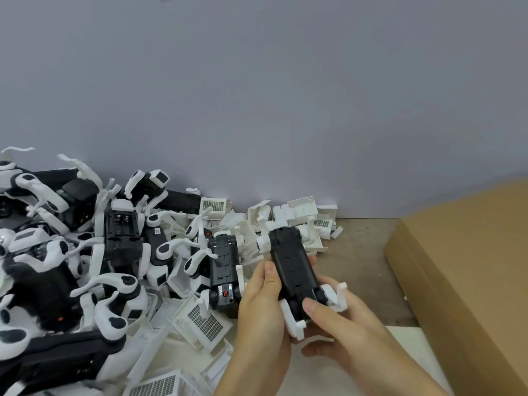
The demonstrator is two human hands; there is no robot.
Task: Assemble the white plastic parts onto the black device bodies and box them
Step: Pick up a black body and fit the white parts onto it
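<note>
Holding black device body point(294, 270) lower centre of frame: left hand point(263, 315) grips its side, right hand point(340, 324) pinches the near end by the white plastic parts point(294, 318). Risk: uneven thumb pressure could leave a clip half-seated or snap it. Cardboard box point(468, 267) lower right.

Single head-worn wide-angle view, looking forward and down from close above the hands point(300, 315) onto the tabletop point(357, 252); a grey wall point(257, 95) fills the upper half, a cardboard box point(468, 267) stands at right.
</note>
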